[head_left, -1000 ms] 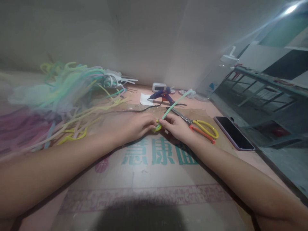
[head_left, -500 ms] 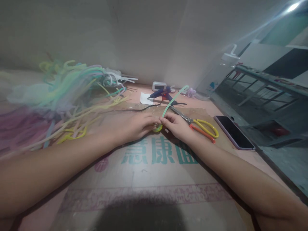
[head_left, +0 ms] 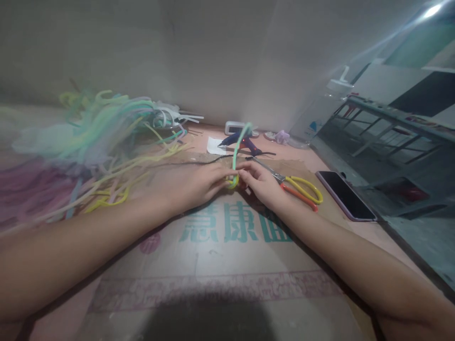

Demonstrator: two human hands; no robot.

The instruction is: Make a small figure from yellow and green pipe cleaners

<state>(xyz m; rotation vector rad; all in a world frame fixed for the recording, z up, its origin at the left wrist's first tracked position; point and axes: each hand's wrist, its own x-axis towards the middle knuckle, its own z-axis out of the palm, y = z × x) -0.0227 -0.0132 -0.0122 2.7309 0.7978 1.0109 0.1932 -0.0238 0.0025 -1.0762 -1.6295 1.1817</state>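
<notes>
Between the 2 hands — green strip (head_left: 235, 150) upright | left hand (head_left: 197, 183) pinches its coil | right hand (head_left: 262, 183) pinches it too

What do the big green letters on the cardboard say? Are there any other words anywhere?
"慧康": teal characters on the cardboard sheet; a third is half hidden by the wrist of the right hand.
Purple printed band lower on the cardboard: too blurred to read.
Blue mark on clear plastic by the wall: too small to read.
Green tube pinched by the left hand and right hand: no writing.
</notes>
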